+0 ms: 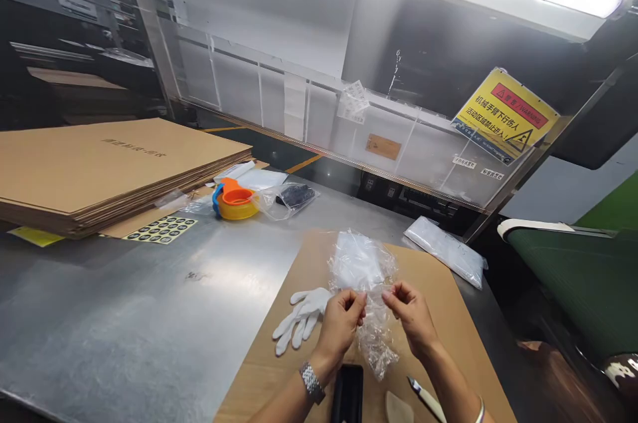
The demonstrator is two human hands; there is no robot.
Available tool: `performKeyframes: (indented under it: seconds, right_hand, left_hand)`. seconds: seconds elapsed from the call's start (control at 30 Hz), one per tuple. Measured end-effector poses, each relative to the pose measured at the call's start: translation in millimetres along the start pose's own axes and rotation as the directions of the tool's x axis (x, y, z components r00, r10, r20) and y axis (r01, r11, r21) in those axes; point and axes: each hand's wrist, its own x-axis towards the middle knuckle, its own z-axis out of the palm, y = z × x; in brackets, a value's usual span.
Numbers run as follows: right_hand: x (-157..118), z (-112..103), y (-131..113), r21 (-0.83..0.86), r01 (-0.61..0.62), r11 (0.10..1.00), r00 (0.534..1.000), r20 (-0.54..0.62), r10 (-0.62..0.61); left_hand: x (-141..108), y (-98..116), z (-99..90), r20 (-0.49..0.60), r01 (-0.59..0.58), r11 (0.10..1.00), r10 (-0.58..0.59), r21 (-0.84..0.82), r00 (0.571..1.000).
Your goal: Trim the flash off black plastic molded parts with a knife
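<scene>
My left hand [346,316] and my right hand [409,313] face each other over a cardboard sheet [279,316]. Both are closed in a pinch on the crinkled edge of a clear plastic bag [376,336]. Its far part lies spread beyond my fingers, with a white folded piece [356,260] showing in or under it. Beside my left hand rests a white glove [302,318]. Nearer to me are a black rectangular object [349,390], a pen-like tool [423,396] and a small beige piece [399,408] whose kind I cannot make out.
Stacked flat cardboard [119,163] stands at the left, near a sticker sheet [162,229]. Orange and yellow tape rolls [236,200] sit beside a bagged black item [295,195]. A packet of clear bags [446,250] lies far right; a green conveyor belt [583,283] runs beyond the metal table [164,316].
</scene>
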Motion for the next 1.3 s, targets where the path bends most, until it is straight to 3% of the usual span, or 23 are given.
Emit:
performKeyframes:
  seconds: [0.1,0.17,0.27,0.37,0.5,0.57,0.67,0.77,0.97,1.13,1.2,1.3]
  right_hand:
    - [-12,3,-7,-0.028,0.008,1.000,0.999,-0.051,-0.009]
    - [-24,8,-17,-0.073,0.038,0.997,0.999,-0.007,-0.038]
    - [-41,15,-34,-0.147,0.100,0.984,0.991,0.099,-0.086]
    - [-61,19,-38,-0.244,0.101,0.965,0.992,0.104,-0.078]
    - [-107,32,-18,-0.416,-0.059,0.908,0.998,0.010,0.069]
    - [-137,44,-5,-0.475,-0.127,0.871,0.989,0.007,0.148]
    - [-175,58,12,-0.503,-0.178,0.846,0.975,0.028,0.222]
    - [-196,59,19,-0.474,-0.203,0.857,0.965,0.051,0.256]
    - [-206,61,27,-0.146,-0.306,0.941,0.884,0.323,0.337]
    - [-202,73,32,-0.091,-0.441,0.893,0.818,0.369,0.442]
    - [-200,72,29,-0.106,-0.434,0.895,0.823,0.358,0.442]
    - [-199,69,24,-0.158,-0.354,0.922,0.874,0.293,0.387]
  left_hand:
    - [-18,2,-11.5,-0.101,-0.051,0.990,0.065,0.134,0.993]
    - [-30,7,-18.0,-0.137,-0.118,0.962,0.155,0.246,0.978]
    - [-42,11,-27.8,-0.066,-0.243,0.891,0.288,0.384,0.955]
    - [-48,5,-42.9,-0.011,-0.285,0.824,0.333,0.490,0.943]
    - [-63,-19,-70.2,-0.107,-0.174,0.769,0.300,0.616,0.948]
    - [-77,-32,-80.3,-0.093,-0.138,0.748,0.258,0.649,0.962]
    - [-101,-47,-85.3,-0.029,-0.105,0.735,0.167,0.670,0.986]
    - [-117,-55,-82.2,-0.011,-0.043,0.738,0.068,0.673,0.998]
    - [-121,-47,-82.7,0.076,-0.001,0.789,-0.058,0.614,0.995]
    - [-128,-35,-92.1,0.219,-0.070,0.824,-0.066,0.562,0.973]
    - [-134,-34,-92.8,0.246,-0.097,0.816,-0.057,0.570,0.968]
    - [-142,-34,-88.7,0.221,-0.122,0.777,-0.023,0.618,0.975]
